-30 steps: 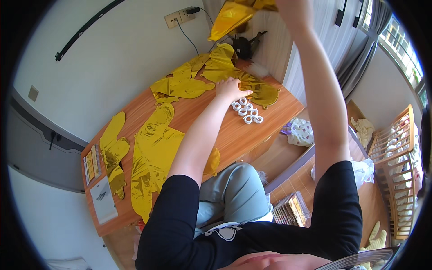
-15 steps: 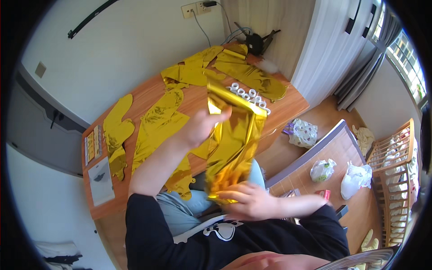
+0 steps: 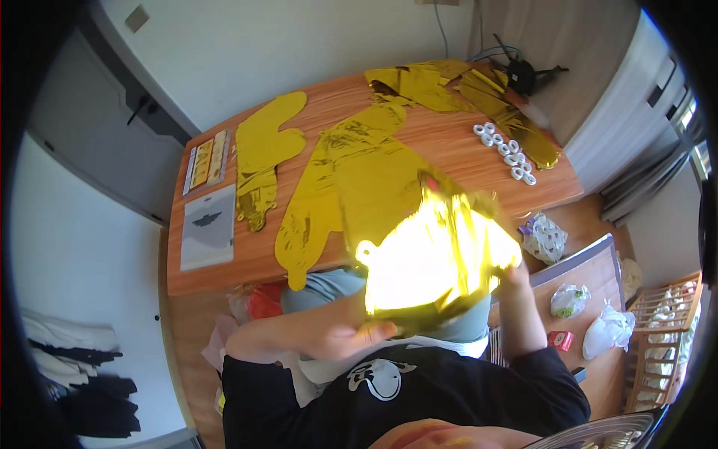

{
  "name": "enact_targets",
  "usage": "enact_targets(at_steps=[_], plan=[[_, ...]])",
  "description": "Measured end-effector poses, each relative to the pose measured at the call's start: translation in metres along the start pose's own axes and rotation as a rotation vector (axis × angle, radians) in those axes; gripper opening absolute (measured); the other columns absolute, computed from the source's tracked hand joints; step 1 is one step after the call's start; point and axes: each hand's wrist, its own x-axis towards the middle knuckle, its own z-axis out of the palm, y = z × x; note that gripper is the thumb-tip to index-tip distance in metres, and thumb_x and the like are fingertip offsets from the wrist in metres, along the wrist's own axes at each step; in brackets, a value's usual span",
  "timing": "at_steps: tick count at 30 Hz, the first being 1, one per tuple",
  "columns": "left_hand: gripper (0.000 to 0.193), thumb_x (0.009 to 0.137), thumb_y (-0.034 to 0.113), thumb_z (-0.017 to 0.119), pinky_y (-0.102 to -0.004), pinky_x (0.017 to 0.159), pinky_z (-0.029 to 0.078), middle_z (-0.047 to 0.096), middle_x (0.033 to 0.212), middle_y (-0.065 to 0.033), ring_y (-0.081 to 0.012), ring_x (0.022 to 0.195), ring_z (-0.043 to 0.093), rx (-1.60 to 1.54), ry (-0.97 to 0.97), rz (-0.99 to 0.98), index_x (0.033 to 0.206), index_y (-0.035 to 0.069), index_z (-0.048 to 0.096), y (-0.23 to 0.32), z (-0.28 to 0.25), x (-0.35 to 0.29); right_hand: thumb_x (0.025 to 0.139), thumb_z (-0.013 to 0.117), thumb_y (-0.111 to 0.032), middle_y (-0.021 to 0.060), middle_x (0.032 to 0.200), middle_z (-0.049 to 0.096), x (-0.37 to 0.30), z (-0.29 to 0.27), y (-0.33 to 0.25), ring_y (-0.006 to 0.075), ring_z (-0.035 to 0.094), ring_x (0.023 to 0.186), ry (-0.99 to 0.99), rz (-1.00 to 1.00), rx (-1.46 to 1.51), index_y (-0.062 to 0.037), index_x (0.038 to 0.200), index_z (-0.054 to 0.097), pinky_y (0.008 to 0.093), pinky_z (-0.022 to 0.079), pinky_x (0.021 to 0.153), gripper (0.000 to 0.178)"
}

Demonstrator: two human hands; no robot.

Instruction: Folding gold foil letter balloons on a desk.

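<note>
Gold foil [image 3: 437, 262] in both hands [image 3: 350, 340]

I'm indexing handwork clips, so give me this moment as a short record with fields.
Left hand: grips the near edge of a raised gold foil piece
Right hand: at its right edge; blurred, grip unclear
Glare: strong across the raised foil
Table: flat gold foil shapes; clustered white rings, right side
Lower right: white plastic bag
</note>
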Motion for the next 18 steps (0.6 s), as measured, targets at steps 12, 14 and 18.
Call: enact_targets(at_steps=[12,14,18], plan=[[0.047,0.099,0.020,0.071,-0.0395,0.111,0.047,0.065,0.135,-0.0143,-0.0233,0.125,0.062,-0.434,0.889,0.007,0.138,-0.001,0.054,-0.060,-0.176,0.068,0.096,0.074,-0.018,0.0080,0.102,0.070,0.298,-0.005,0.003,0.0157,0.068,0.085,0.229,0.201,-0.341,0.0013,0.116,0.064,0.0296,0.057,0.068,0.030],[0.073,0.096,0.023,0.076,-0.0427,0.114,0.044,0.056,0.146,-0.0216,-0.0301,0.132,0.059,-0.166,0.938,0.025,0.151,-0.003,0.035,-0.106,-0.217,0.080,0.096,0.074,-0.019,0.0090,0.101,0.070,0.322,-0.019,0.033,0.0170,0.069,0.083,0.248,0.298,-0.428,0.0018,0.115,0.062,0.0306,0.058,0.069,0.031],[0.104,0.090,0.025,0.081,-0.0443,0.116,0.042,0.045,0.155,-0.0307,-0.0388,0.139,0.053,0.272,1.000,-0.150,0.161,-0.003,0.010,-0.147,-0.259,0.097,0.096,0.076,-0.024,0.0110,0.099,0.070,0.343,-0.057,0.055,0.0191,0.068,0.078,0.250,0.243,-0.540,0.0005,0.105,0.060,0.0307,0.057,0.068,0.031]])
